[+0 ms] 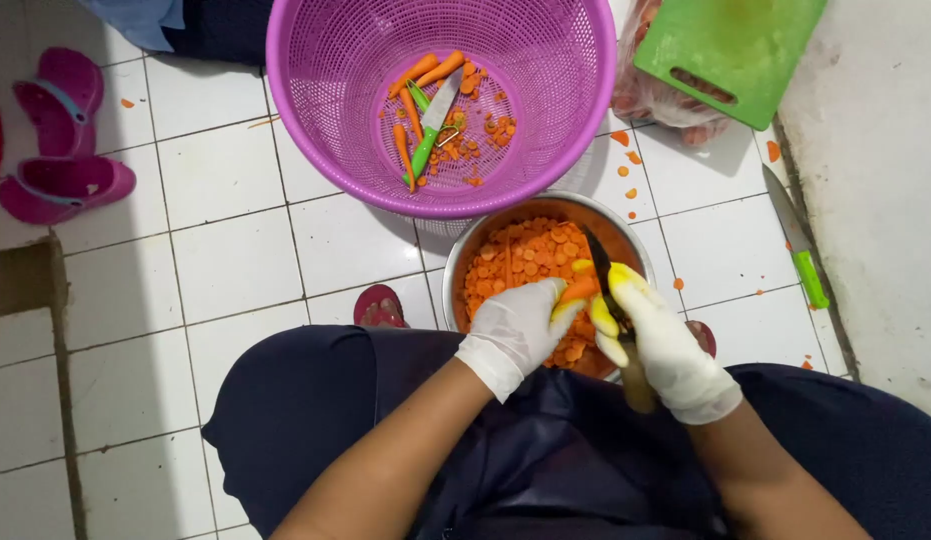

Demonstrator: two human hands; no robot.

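Note:
My left hand [515, 330], in a white glove, holds a carrot piece [577, 289] over a metal bowl [465, 252] filled with orange carrot slices [520, 258]. My right hand [665, 345], also gloved with yellow-stained fingertips, grips a dark-bladed knife [598, 262] by its wooden handle, the blade resting against the carrot. Beyond the bowl stands a purple plastic basket [335, 100] holding a few whole carrots [425, 72], carrot bits and a green-handled knife [433, 125].
A green cutting board [730, 50] lies at the top right over a plastic bag [655, 100]. Another green-handled knife [797, 240] lies by the wall on the right. Pink sandals [60, 135] sit at the left. Carrot scraps dot the white floor tiles.

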